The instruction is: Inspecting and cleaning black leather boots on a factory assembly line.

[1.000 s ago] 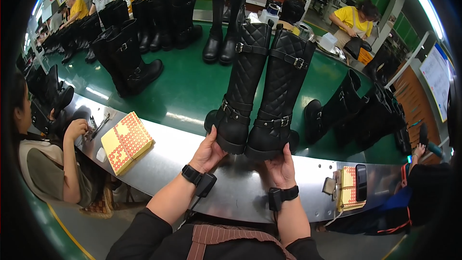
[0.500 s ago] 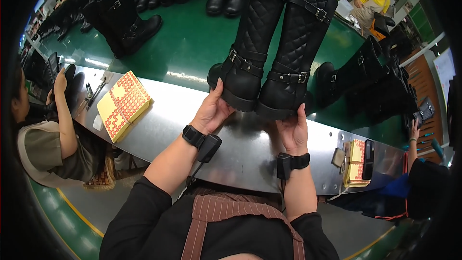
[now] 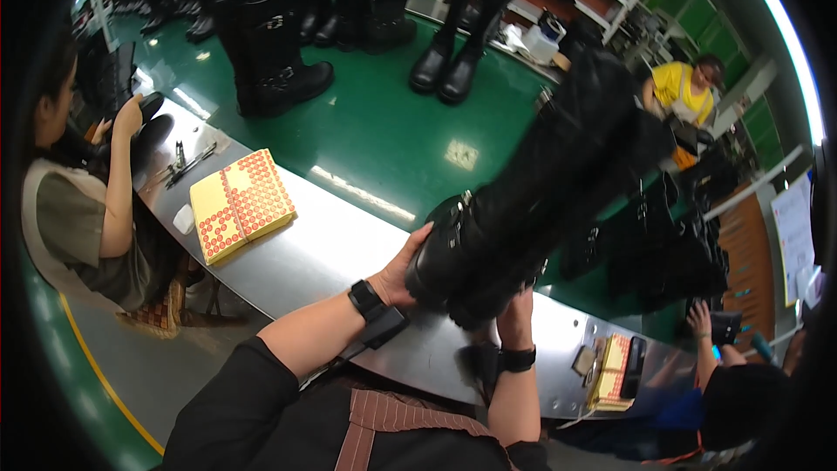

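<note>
left grip [image 3: 398, 277] closes around the lower part of one of the tall black boots [image 3: 540, 187], thumb [image 3: 420, 235] laid up its side near the heel [image 3: 425, 283]; right grip [image 3: 515, 312] holds the pair from the other side, low down by the soles [image 3: 466, 318], though its fingertips are hidden and blurred, so how firmly they press cannot be told. the pair fills the centre of the frame and leans toward the upper right, held over the metal edge [image 3: 349, 270] of the green worktop [image 3: 375, 135], with the shafts [image 3: 562, 157] overlapping.

to handle the pair well at this tilt, it seems best to keep both grips low and matched, so that the heels stay side by side and neither boot slides past the other. the long shafts probably make the load top-heavy, so a slow, even turn of both wrists should serve better than a quick twist. the ankle buckles [image 3: 462, 214] could scratch the neighbouring shaft if the boots rub, so a slight gap there would help. room is wanted too: dark boots [image 3: 645, 231] crowd the right of the frame near the leaning shafts, and a banded stack of yellow sheets [image 3: 244, 209] lies at the left of the frame, well apart from the left grip.
</note>
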The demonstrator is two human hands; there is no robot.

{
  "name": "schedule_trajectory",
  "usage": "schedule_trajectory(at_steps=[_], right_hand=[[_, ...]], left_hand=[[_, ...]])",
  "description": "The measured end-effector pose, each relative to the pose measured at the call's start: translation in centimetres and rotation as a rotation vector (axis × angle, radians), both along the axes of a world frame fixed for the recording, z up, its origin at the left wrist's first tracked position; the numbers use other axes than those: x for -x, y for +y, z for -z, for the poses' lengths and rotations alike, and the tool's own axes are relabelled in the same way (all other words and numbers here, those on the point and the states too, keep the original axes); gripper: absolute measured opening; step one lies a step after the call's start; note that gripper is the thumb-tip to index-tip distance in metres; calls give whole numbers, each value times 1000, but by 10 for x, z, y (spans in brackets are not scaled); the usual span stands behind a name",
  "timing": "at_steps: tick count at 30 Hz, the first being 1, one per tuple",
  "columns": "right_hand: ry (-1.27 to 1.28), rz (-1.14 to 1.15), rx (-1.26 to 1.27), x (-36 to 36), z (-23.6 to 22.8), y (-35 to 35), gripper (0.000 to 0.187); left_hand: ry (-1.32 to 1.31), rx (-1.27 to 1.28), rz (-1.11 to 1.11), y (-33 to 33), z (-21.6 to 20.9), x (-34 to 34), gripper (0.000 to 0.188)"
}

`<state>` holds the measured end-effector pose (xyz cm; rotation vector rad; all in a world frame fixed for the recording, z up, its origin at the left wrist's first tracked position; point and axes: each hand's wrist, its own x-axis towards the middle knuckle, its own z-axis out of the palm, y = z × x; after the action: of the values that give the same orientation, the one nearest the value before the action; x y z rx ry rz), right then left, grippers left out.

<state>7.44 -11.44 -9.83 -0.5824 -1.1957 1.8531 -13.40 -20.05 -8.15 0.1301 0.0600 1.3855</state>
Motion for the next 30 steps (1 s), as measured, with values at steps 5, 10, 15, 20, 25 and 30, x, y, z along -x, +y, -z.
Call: schedule_trajectory(at_steps=[5, 10, 15, 20, 25, 30], right_hand=[[-337, 110, -402, -20, 10, 4, 83], [-506, -219, -678, -24, -105, -11, 102], [-663, -606, -417, -41, -133, -34, 81], [-706, -555, -414, -37, -132, -55, 79], [-791, -399, -358, -54, -150, -65, 77], [-804, -263, -418, -66, -149, -75, 75]], left_hand=[[-113, -51, 10, -7, -12, 15, 51], [-200, -53, 148, -14, -13, 0, 43], [-64, -200, 316, -33, -4, -17, 37], [-25, -263, 468, -25, -7, -14, 45], [728, -110, 13, -32, -64, 5, 71], [829, -290, -167, -55, -108, 6, 47]])
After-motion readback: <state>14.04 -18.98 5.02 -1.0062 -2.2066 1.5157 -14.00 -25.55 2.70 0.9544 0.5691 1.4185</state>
